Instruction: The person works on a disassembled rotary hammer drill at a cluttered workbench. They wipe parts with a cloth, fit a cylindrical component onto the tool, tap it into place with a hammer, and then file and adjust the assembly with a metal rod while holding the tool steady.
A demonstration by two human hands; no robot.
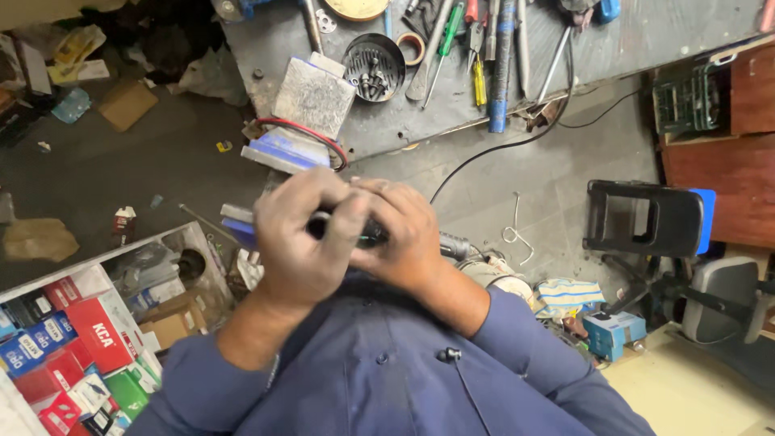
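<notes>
My left hand and my right hand are clasped together in front of my chest around a small dark part. Only a sliver of it shows between the fingers, with a green edge; its shape is mostly hidden. Both hands look grimy. Blue sleeves cover my forearms. Just beyond the hands lies a dark cylindrical piece on the floor.
A workbench ahead carries screwdrivers, a round tin of screws, a grey block and red and black wires. Shelves of red, blue and green boxes stand at left. A black chair sits at right.
</notes>
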